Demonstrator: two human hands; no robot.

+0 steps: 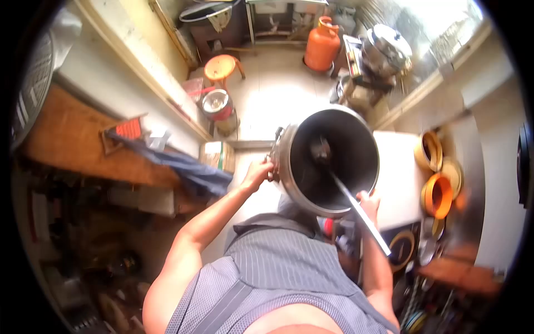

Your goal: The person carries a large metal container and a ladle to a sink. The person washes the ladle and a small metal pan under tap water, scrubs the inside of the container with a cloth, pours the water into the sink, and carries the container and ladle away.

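A large metal pot (pixel 285 183) is tilted in front of my body, its dark mouth facing up toward me. My left hand (pixel 258 173) is closed around a side handle of this pot. At the opposite side, my right hand (pixel 368 201) grips near the rim, its fingers partly hidden. A long-handled ladle (pixel 356 207) leans inside the pot; its bowl lies deep within, and the metal handle sticks out over the rim across my right hand. Whether those fingers also press on the ladle I cannot tell.
Ahead are an orange stool (pixel 220 68), an orange gas cylinder (pixel 322 45) and a lidded steel pot (pixel 387 51). To the right, orange containers (pixel 436 196) stand on a white counter (pixel 397 183) beside a hob (pixel 401 247). A blue cloth (pixel 183 164) hangs at left near a cardboard box (pixel 217 156).
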